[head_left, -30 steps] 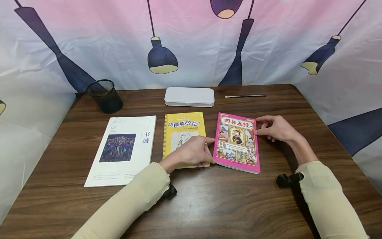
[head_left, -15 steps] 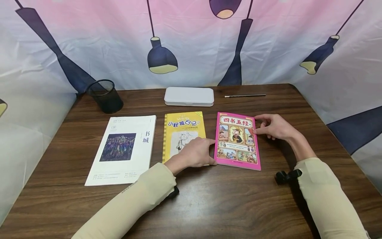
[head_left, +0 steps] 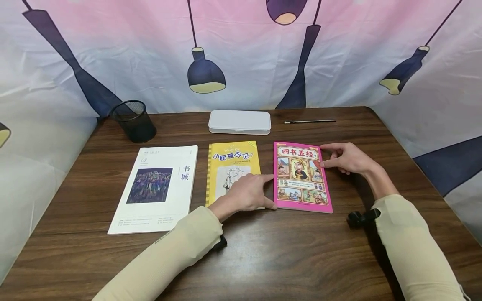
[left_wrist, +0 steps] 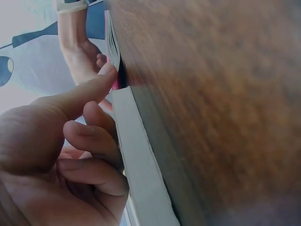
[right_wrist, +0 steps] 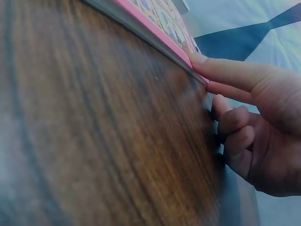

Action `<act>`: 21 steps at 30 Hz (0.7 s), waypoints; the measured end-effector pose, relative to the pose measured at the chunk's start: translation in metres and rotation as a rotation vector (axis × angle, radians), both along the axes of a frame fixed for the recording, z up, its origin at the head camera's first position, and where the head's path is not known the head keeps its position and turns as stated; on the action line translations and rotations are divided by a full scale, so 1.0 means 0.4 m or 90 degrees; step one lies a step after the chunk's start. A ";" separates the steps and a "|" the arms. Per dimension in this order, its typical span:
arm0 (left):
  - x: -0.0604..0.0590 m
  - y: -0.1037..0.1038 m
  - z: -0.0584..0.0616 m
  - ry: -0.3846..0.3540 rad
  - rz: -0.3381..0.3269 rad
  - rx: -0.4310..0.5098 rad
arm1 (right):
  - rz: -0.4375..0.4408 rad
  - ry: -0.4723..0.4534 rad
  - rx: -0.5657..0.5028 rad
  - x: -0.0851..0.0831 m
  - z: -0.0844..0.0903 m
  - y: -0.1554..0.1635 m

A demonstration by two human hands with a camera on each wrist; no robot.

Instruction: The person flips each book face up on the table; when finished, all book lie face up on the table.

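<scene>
Straightened since earlier, pink book point(head_left: 302, 177) lies between both hands' fingers point(head_left: 268, 178)

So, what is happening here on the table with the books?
A person sits at a wooden table with three books lying flat in a row. Both hands are at the pink book on the right of the row: the left hand touches its left edge and rests partly on the yellow book in the middle, while the right hand touches its right edge near the top. The white book on the left lies untouched.
</scene>
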State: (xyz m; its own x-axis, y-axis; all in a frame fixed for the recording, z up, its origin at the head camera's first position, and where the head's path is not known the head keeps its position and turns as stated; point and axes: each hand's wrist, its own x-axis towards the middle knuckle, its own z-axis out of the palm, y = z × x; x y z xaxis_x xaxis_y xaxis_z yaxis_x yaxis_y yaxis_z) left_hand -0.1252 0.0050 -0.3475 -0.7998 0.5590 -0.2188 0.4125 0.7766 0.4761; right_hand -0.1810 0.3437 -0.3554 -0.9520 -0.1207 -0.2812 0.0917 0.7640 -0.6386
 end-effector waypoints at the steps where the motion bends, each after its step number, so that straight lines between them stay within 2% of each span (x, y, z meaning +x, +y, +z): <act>1: 0.000 0.000 0.000 0.000 -0.001 0.001 | 0.002 -0.001 0.000 -0.001 -0.001 0.002; 12: 0.001 0.006 0.001 -0.007 0.010 0.009 | 0.042 -0.025 -0.016 -0.016 0.003 0.018; 21: 0.010 0.028 0.002 -0.003 0.032 -0.014 | 0.059 -0.046 -0.016 -0.035 0.008 0.023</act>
